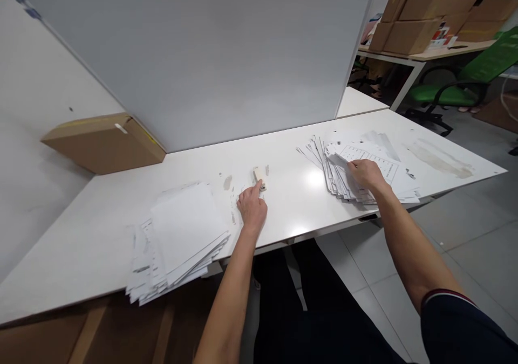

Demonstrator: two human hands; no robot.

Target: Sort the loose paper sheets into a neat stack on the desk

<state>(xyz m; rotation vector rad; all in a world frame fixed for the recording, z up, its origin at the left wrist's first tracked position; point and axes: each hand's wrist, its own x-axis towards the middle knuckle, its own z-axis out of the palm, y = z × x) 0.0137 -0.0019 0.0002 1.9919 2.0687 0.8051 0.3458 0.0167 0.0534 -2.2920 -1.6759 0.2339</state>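
My left hand (252,207) rests on the white table, with one finger stretched out to the near end of a small cream stapler (258,176). Its other fingers are loosely bent and apart from the stapler's body. Over on the right, my right hand (367,174) pinches the edge of printed paper sheets (343,162) on top of a fanned paper stack (338,183). How many sheets it grips I cannot tell. To the left of my left hand lies another untidy stack of paper (186,224), blank side up on top, jutting past the table's front edge.
A grey panel (234,62) stands along the back of the white table (291,164). A cardboard box (105,143) leans in the left corner. Beyond the right end are a green office chair (441,93) and a desk with stacked cardboard boxes (413,35).
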